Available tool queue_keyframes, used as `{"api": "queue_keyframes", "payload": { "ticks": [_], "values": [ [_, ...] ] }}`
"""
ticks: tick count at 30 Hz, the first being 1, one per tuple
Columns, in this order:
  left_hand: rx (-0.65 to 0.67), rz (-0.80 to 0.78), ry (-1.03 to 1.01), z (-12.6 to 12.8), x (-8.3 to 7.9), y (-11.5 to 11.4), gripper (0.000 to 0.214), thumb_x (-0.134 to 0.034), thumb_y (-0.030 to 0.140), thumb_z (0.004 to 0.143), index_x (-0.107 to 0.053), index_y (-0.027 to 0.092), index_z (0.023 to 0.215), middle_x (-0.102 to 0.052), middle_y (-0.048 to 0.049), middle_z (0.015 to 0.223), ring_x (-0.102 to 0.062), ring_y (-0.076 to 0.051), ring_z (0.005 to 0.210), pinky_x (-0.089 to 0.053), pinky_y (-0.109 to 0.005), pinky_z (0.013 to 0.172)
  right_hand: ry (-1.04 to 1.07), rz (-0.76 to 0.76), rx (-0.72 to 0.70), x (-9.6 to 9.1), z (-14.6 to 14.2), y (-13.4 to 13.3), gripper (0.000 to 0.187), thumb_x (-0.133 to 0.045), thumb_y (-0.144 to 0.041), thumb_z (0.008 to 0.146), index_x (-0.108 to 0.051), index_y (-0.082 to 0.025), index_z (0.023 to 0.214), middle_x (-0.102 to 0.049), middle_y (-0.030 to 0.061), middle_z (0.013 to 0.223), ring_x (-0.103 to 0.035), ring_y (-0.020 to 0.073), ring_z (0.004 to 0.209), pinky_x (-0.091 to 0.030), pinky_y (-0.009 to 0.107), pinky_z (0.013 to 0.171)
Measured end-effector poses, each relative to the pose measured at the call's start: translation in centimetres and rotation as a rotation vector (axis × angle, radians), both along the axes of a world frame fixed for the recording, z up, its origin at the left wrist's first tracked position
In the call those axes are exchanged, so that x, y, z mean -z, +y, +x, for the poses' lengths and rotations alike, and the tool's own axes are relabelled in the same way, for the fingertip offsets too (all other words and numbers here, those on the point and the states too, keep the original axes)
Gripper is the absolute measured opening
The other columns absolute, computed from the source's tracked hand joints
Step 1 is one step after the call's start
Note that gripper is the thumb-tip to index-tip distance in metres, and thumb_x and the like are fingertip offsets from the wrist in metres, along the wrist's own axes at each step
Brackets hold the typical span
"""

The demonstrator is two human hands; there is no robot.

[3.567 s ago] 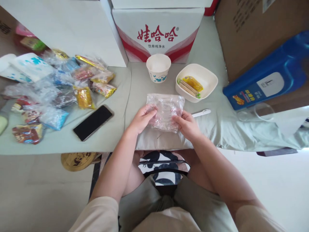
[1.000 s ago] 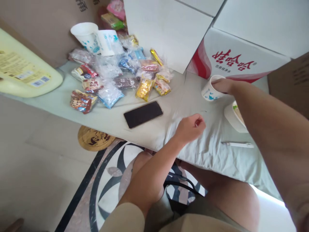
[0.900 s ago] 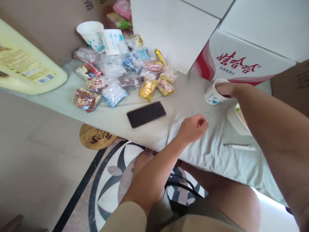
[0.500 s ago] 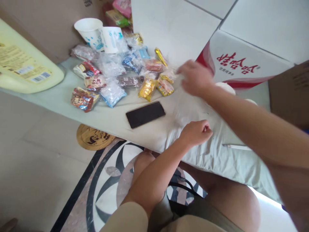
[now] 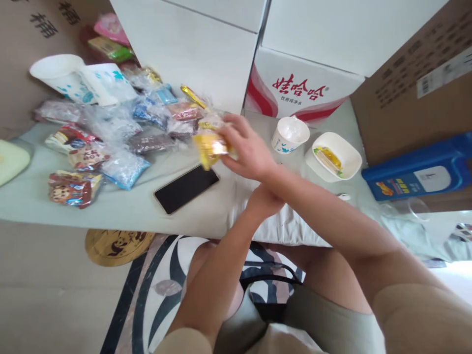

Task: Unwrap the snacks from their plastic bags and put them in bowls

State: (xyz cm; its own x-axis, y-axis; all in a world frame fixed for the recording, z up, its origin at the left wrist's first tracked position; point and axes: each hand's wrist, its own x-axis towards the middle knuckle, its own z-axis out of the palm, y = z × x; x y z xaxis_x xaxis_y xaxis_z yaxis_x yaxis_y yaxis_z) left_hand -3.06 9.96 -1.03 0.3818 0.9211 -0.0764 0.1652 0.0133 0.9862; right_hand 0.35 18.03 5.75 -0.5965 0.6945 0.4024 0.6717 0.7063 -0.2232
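Observation:
My right hand (image 5: pixel 246 150) is closed on a snack packet in shiny gold wrapping (image 5: pixel 210 150), at the right end of a pile of wrapped snacks (image 5: pixel 145 144). Below my right wrist, my left hand (image 5: pixel 262 200) rests near the front of the cloth-covered table; its fingers are hidden behind the right forearm. A black phone (image 5: pixel 186 189) lies just left of the hands, in front of the pile. To the right stand a white paper cup (image 5: pixel 290 137) with clear plastic in it and a white bowl (image 5: pixel 353 153) holding a yellow-and-green wrapped packet (image 5: pixel 330 160).
Two paper cups (image 5: pixel 106 83) lean together behind the snacks at the left. A white box with red lettering (image 5: pixel 302 88) stands at the back. On the right are a blue jug (image 5: pixel 416 169) and a brown carton (image 5: pixel 405 73). A pale yellow bottle (image 5: pixel 13 160) shows at the left edge.
The view has swung right, bringing the bowl and blue jug into sight. My right hand has taken hold of the gold snack packet. My left hand now sits under the right wrist.

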Motion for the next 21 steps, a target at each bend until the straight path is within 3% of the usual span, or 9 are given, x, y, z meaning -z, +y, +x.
{"api": "queue_keyframes", "payload": {
  "ticks": [3, 5, 7, 8, 10, 13, 17, 19, 21],
  "values": [
    [0.061, 0.021, 0.255, -0.1, -1.1, -0.1, 0.012, -0.057, 0.024, 0.086, -0.068, 0.020, 0.085, -0.074, -0.0104, 0.086, -0.071, -0.033, 0.095, -0.053, -0.046, 0.089, 0.280, -0.025, 0.246, 2.3, 8.5, -3.9, 0.039, -0.059, -0.031, 0.091, -0.053, -0.021, 0.127, -0.064, 0.0127, 0.121, -0.063, 0.0270, 0.109, -0.054, 0.044, 0.094],
    [0.012, -0.016, 0.207, 0.4, -1.2, 0.0, 0.011, -0.059, 0.027, 0.087, -0.067, 0.020, 0.088, -0.074, -0.0086, 0.086, -0.071, -0.028, 0.088, -0.054, -0.042, 0.086, 0.396, -0.048, 0.552, 4.6, 13.2, -6.5, 0.034, -0.061, -0.034, 0.089, -0.055, -0.021, 0.120, -0.064, 0.0102, 0.106, -0.064, 0.0257, 0.092, -0.056, 0.045, 0.084],
    [-0.040, -0.089, 0.040, 1.4, -0.6, 0.1, 0.021, -0.068, 0.033, 0.085, -0.066, 0.019, 0.101, -0.075, -0.0100, 0.101, -0.071, -0.025, 0.094, -0.054, -0.040, 0.089, 0.450, -0.016, 0.752, 6.8, 15.8, -9.0, 0.038, -0.066, -0.037, 0.085, -0.056, -0.020, 0.118, -0.063, 0.0107, 0.105, -0.063, 0.0280, 0.096, -0.056, 0.048, 0.086],
    [-0.049, -0.134, -0.070, 1.9, -0.1, 0.2, 0.032, -0.073, 0.036, 0.082, -0.064, 0.019, 0.108, -0.074, -0.0115, 0.109, -0.070, -0.025, 0.100, -0.054, -0.040, 0.092, 0.463, -0.029, 0.753, 7.6, 16.3, -10.1, 0.042, -0.067, -0.038, 0.084, -0.056, -0.021, 0.120, -0.063, 0.0120, 0.108, -0.063, 0.0289, 0.100, -0.057, 0.048, 0.086],
    [-0.059, -0.204, -0.293, 3.1, 1.0, 0.4, 0.048, -0.080, 0.038, 0.076, -0.060, 0.019, 0.115, -0.072, -0.0127, 0.119, -0.069, -0.025, 0.109, -0.053, -0.041, 0.098, 0.477, -0.098, 0.599, 8.6, 16.3, -11.9, 0.051, -0.069, -0.040, 0.084, -0.054, -0.021, 0.129, -0.062, 0.0158, 0.121, -0.063, 0.0301, 0.112, -0.059, 0.045, 0.084],
    [-0.116, -0.258, -0.492, 4.1, 2.1, 0.9, 0.053, -0.086, 0.037, 0.070, -0.059, 0.021, 0.112, -0.072, -0.0084, 0.115, -0.069, -0.024, 0.109, -0.052, -0.041, 0.102, 0.502, -0.209, 0.378, 8.3, 16.1, -13.1, 0.055, -0.064, -0.035, 0.090, -0.049, -0.023, 0.141, -0.056, 0.0176, 0.142, -0.067, 0.0256, 0.110, -0.062, 0.038, 0.077],
    [-0.149, -0.372, -0.651, 3.8, 1.5, 1.7, 0.051, -0.088, 0.029, 0.062, -0.061, 0.025, 0.104, -0.072, -0.0005, 0.102, -0.070, -0.020, 0.100, -0.053, -0.039, 0.097, 0.452, -0.140, 0.511, 7.2, 19.6, -13.4, 0.037, -0.050, -0.014, 0.087, -0.061, -0.024, 0.121, -0.070, 0.0099, 0.118, -0.071, 0.0209, 0.089, -0.060, 0.038, 0.080],
    [-0.143, -0.459, -0.771, 3.5, 0.6, 1.9, 0.046, -0.085, 0.027, 0.061, -0.063, 0.027, 0.102, -0.072, 0.0013, 0.100, -0.070, -0.019, 0.096, -0.055, -0.038, 0.093, 0.379, -0.076, 0.584, 7.1, 22.2, -13.4, 0.040, -0.047, -0.008, 0.080, -0.064, -0.023, 0.113, -0.073, 0.0091, 0.109, -0.071, 0.0248, 0.098, -0.059, 0.041, 0.087],
    [-0.130, -0.541, -0.847, 3.5, -0.2, 2.1, 0.040, -0.081, 0.031, 0.064, -0.066, 0.028, 0.101, -0.073, 0.0001, 0.101, -0.070, -0.021, 0.098, -0.057, -0.039, 0.090, 0.305, -0.055, 0.613, 7.4, 24.4, -13.5, 0.046, -0.048, -0.007, 0.076, -0.066, -0.021, 0.115, -0.073, 0.0114, 0.115, -0.068, 0.0288, 0.111, -0.055, 0.046, 0.096]
  ]
}}
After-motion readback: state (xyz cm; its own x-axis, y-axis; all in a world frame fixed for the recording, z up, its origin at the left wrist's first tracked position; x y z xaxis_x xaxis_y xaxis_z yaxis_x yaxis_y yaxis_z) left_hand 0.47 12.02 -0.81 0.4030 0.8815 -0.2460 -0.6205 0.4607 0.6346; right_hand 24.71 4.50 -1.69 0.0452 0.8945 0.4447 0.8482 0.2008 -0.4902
